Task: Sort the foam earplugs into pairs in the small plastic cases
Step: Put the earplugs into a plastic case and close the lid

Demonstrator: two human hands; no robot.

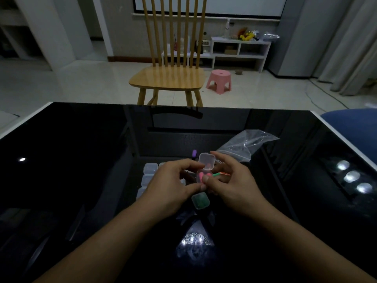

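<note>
Both hands hold one small clear plastic case [206, 163] above the black table, its lid hinged up. My left hand [173, 182] pinches it from the left and my right hand [230, 180] grips it from the right. Two pink earplugs [203, 177] lie in its lower half. Below my hands a shut case with green earplugs [201, 201] rests on the table. A purple earplug [194, 153] lies just beyond the hands. Green and orange earplugs [219, 174] show between my right fingers; I cannot tell whether they are held.
Several shut clear cases [150, 168] sit in a column left of my hands, partly hidden. A crumpled clear plastic bag [244, 145] lies to the far right of them. The glossy black table [81, 160] ends at a white edge; a wooden chair [169, 78] stands beyond.
</note>
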